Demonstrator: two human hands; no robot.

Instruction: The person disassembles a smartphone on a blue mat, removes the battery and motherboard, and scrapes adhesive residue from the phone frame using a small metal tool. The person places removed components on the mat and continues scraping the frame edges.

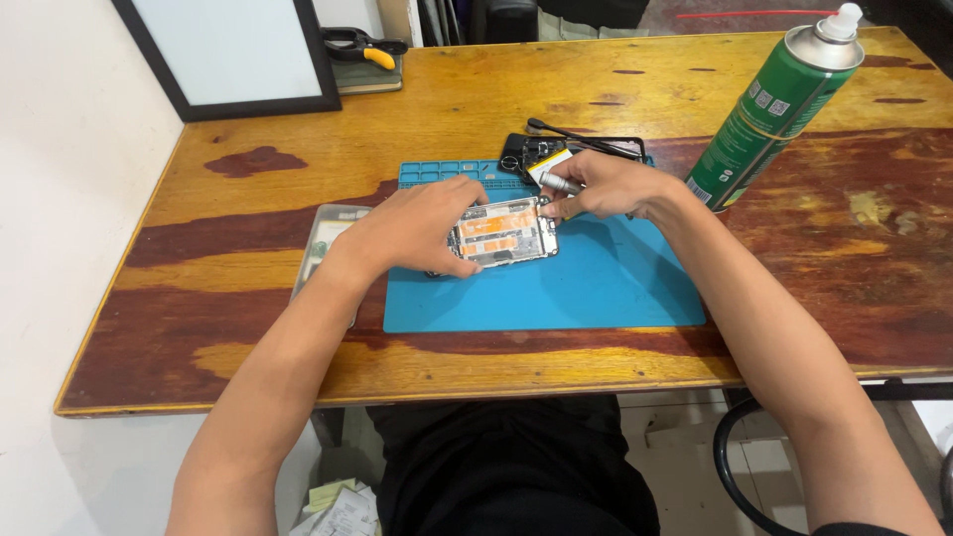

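Opened phone [501, 231]: It lies flat on the blue mat [596, 288], near the mat's top middle, with its back taken off. Orange and silver parts can be seen inside.

Left hand [412, 230]: It is laid over the left end of the phone. The fingers are curled round the edge, so the phone is held down and kept from sliding.

Right hand [606, 186]: It is closed round a small silver screwdriver [554, 183]. The tip is pointed down at the top right corner of the phone.

Slip: The tip could be pushed off its spot if the tool is tilted or pressed too hard. The thin parts inside could then be scratched.

Tiny screws: A loose screw could be rolled off the mat and lost on the wooden table [248, 288], because it is so small.

Phone sliding: If the left hand is lifted, the phone could be turned by the tool.

Spray can [769, 109]: The tall green can is stood close to the right arm. It could be knocked over by the elbow.

Black parts [556, 149]: They are piled just behind the right hand, and could be bumped by it.
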